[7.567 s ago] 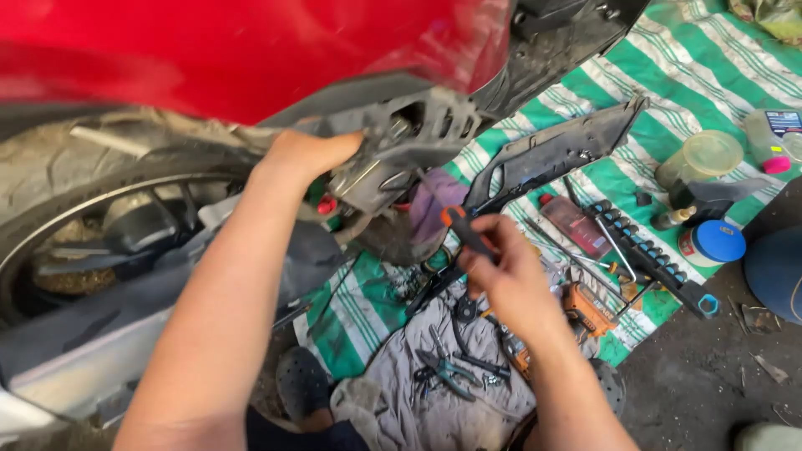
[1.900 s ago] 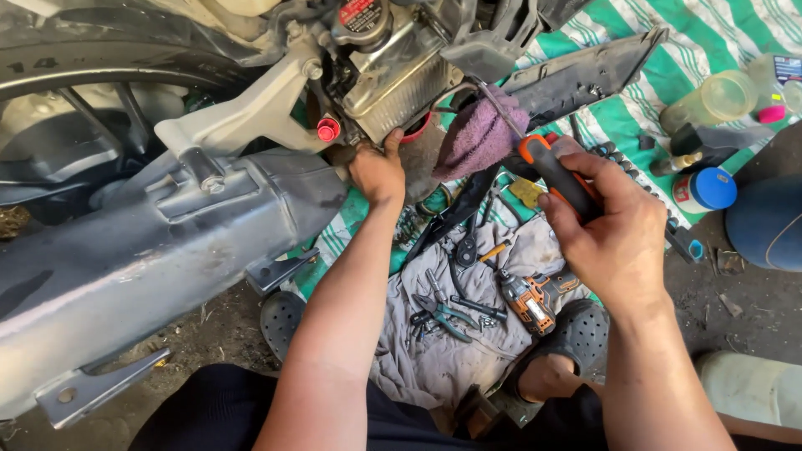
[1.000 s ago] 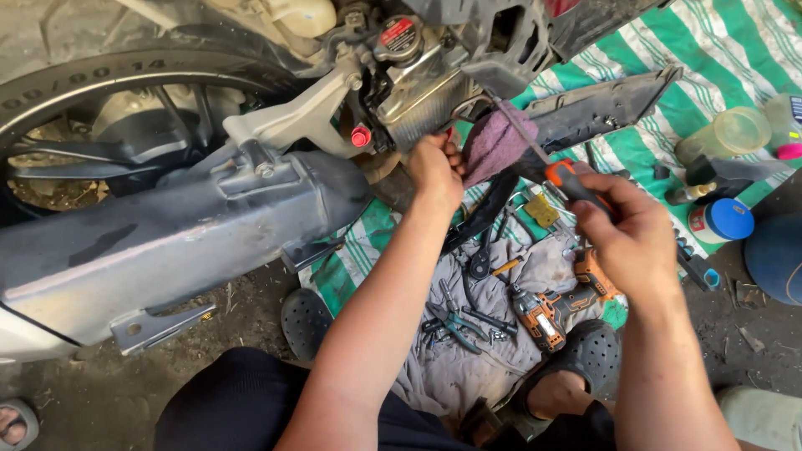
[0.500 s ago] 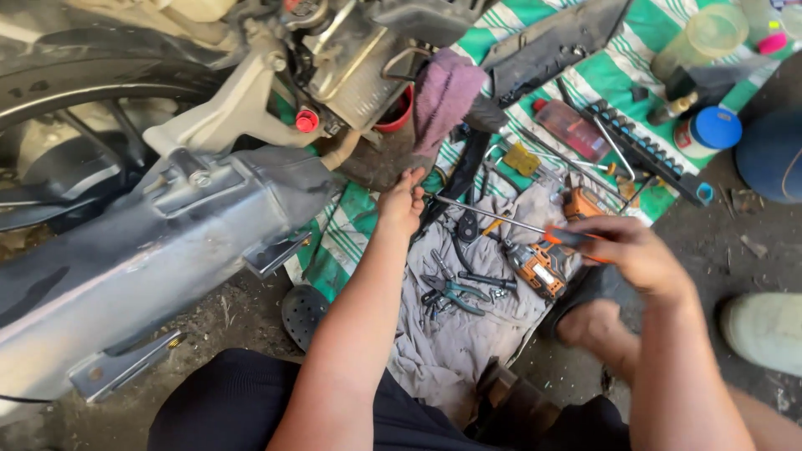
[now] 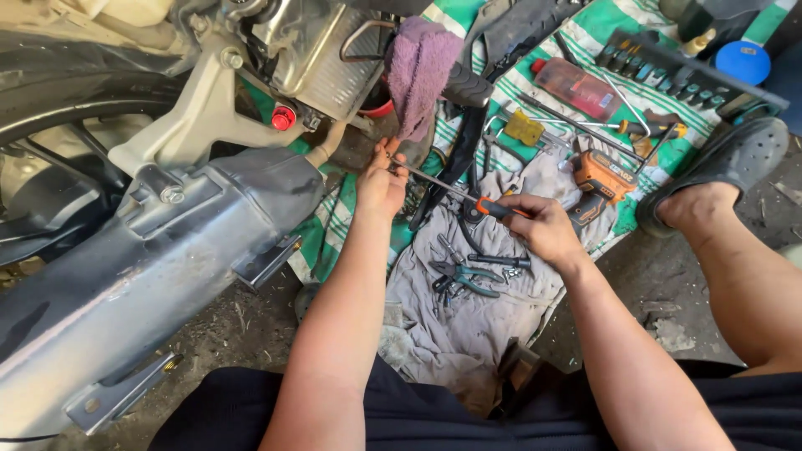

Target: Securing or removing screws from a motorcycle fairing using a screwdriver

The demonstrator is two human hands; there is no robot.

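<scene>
While the right hand [image 5: 539, 230] grips the orange-handled screwdriver [image 5: 468, 198] closed-fisted over the grey cloth [image 5: 468, 326], the left hand [image 5: 380, 179] pinches its shaft tip beside the muffler [image 5: 167, 250]; keep the shaft steady.

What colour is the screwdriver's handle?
Orange and black, on the screwdriver gripped by the right hand; head view.

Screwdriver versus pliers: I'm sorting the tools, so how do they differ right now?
The screwdriver is held off the ground in both hands; the pliers lie untouched on the grey cloth. The screwdriver's handle is orange and black, the pliers' grips dark green. Both have metal working ends.
</scene>
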